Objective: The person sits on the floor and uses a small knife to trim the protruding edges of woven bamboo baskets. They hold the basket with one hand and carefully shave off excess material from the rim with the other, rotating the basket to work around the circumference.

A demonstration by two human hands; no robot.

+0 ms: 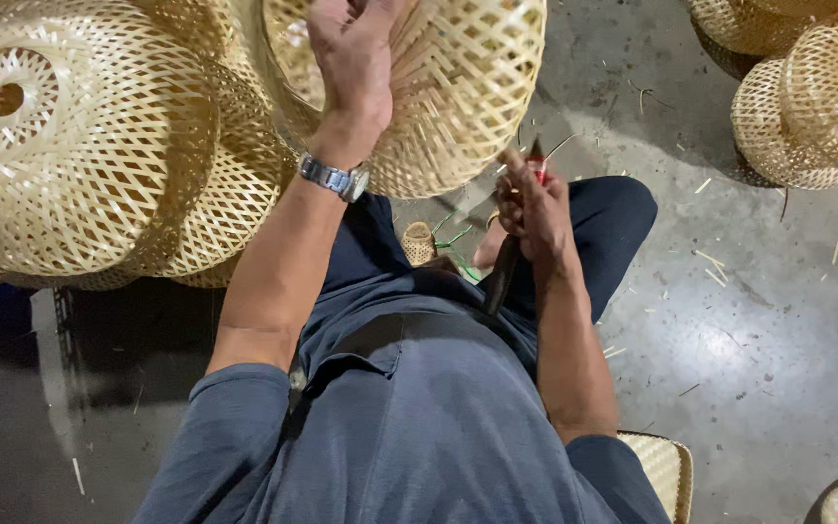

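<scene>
left hand (356,58) is up high, fingers hooked over the rim of the woven bamboo basket (458,87), clamped on it & holding it tilted w/ the open mouth facing the person. wrist has a metal watch (334,178), forearm stretched straight up from the lap. right hand (531,209) sits lower, elbow bent, fist closed round a red-handled cutter (535,167), tip just at the basket's lower edge where thin strips stick out. looks like trimming of loose ends is underway: weave itself is complete, rim looks mostly clean, a few stray strips left near the tool. outward now: big stack of same lattice baskets (80,146) on the left, touching the held one; more baskets (807,97) top right, well apart. concrete floor (758,330) has scattered bamboo offcuts. small woven stool edge (666,466) shows beside the person's hip.
</scene>
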